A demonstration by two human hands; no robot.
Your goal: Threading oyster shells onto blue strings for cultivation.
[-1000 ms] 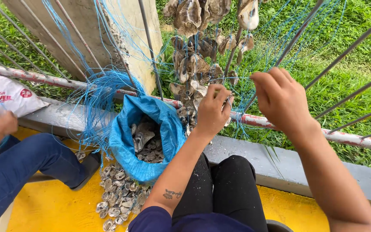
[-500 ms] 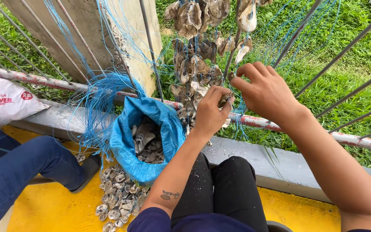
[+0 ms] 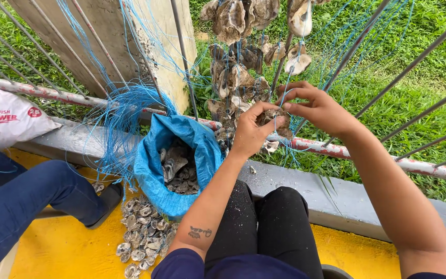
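My left hand grips an oyster shell in front of the metal railing. My right hand meets it from the right, its fingertips pinching a thin blue string at the top of that shell. Strings of threaded oyster shells hang from the fence bars just behind both hands. An open blue sack with loose shells inside sits lower left of my left hand. More shells lie piled on the yellow floor below the sack.
A bundle of loose blue string hangs off the rusty rail. Another person's leg in blue jeans is at the left, beside a white printed bag. A grey concrete curb runs under the railing; grass lies beyond.
My right hand has moved left and down to join my left hand at the shell. The other person's hand at the far left is gone from view.
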